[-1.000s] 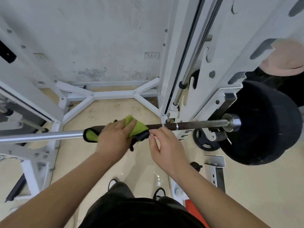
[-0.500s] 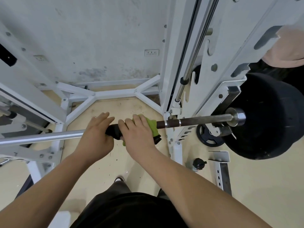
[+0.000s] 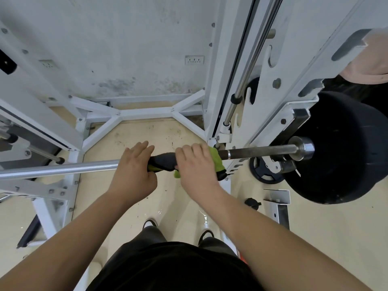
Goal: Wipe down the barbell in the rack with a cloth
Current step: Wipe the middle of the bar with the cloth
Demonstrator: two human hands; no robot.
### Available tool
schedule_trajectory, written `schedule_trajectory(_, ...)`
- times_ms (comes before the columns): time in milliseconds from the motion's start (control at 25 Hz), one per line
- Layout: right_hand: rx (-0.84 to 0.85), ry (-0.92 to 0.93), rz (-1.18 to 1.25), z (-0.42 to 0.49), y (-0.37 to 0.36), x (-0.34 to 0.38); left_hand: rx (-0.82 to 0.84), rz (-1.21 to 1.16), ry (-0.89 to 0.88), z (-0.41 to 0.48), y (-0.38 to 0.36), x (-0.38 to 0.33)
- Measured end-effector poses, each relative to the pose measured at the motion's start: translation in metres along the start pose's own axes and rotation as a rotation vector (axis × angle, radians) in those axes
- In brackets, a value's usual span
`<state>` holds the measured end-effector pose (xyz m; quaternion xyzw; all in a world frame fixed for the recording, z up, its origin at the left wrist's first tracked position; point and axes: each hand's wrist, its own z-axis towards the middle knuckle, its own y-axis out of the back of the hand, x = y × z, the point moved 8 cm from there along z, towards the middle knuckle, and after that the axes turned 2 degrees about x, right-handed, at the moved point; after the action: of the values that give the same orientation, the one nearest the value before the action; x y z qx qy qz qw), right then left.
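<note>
While both hands grip the barbell (image 3: 63,169), right hand (image 3: 197,166) clutching green-black cloth (image 3: 217,162), left hand (image 3: 134,171) wrapped around bar beside it.

Single head-worn wide-angle view, looking steeply down and forward. Both hands close below the lens: left hand (image 3: 133,175), right hand (image 3: 196,171). Barbell (image 3: 63,169) crosses mid-frame; floor (image 3: 336,238) and wall (image 3: 126,49) beyond.

a gym: white steel rack (image 3: 144,113) with slotted uprights, barbell (image 3: 260,151) loaded with a black weight plate (image 3: 344,148), spare plate (image 3: 263,172) on the beige floor (image 3: 336,238).
</note>
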<state>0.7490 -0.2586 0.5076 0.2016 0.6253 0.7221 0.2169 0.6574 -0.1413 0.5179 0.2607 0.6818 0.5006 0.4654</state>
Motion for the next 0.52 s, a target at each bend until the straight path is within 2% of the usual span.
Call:
schedule_trajectory(120,0.029,0.096,0.028,0.001,-0.005,0.007,-0.007,0.001,0.013,0.002,0.000,-0.012)
schedule_trajectory(200,0.017,0.168,0.030,-0.006,0.001,-0.024,-0.013,-0.017,0.020,0.009,-0.005,-0.027)
schedule_trajectory(400,0.091,-0.004,-0.098,-0.043,0.004,-0.146,0.025,-0.087,-0.056,0.017,-0.023,-0.086)
schedule_trajectory(520,0.122,-0.102,-0.162,-0.046,-0.003,-0.155,0.027,-0.075,-0.103,0.014,-0.030,-0.101)
